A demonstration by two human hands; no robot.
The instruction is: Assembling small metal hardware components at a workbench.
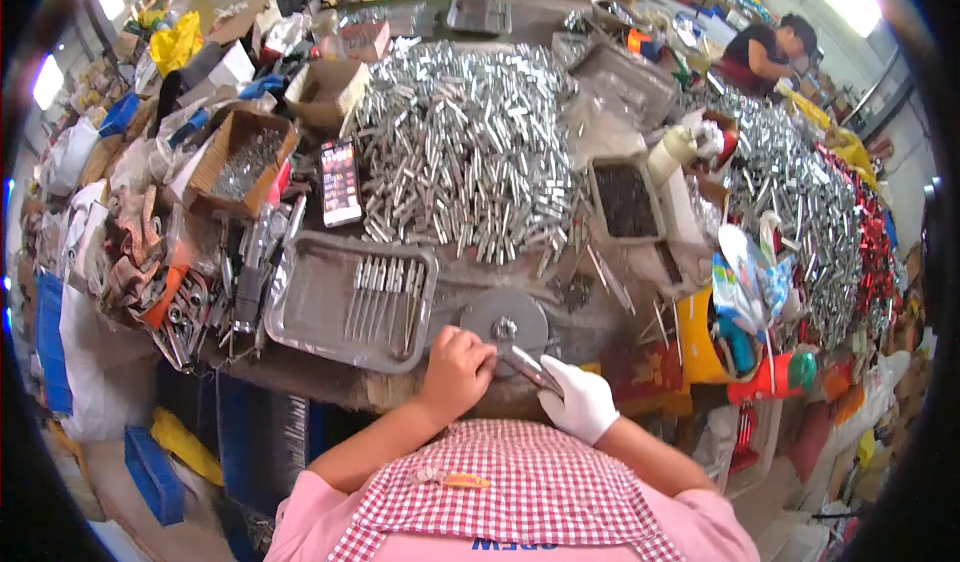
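My right hand [585,402], in a white glove, is wrapped round a silver metal cylinder [530,367] that slants up and left toward a round grey disc [477,317]. A small shiny metal piece [507,328] sits at the disc's middle. Bare and curled, my left hand [458,370] rests at the disc's near left edge with thumb and fingers together; what they pinch, if anything, is hidden. Left of it lies a grey tray [310,297] with a row of several silver pieces with thin shafts [388,287] in its right half.
Beyond the disc spreads a big heap of silver metal parts [470,142]. A phone [340,182], cardboard boxes [245,162] and hand tools [250,272] crowd the left. At right stand a bin of dark pieces [627,200] and a yellow holder [705,337]. Another person [765,57] sits far right.
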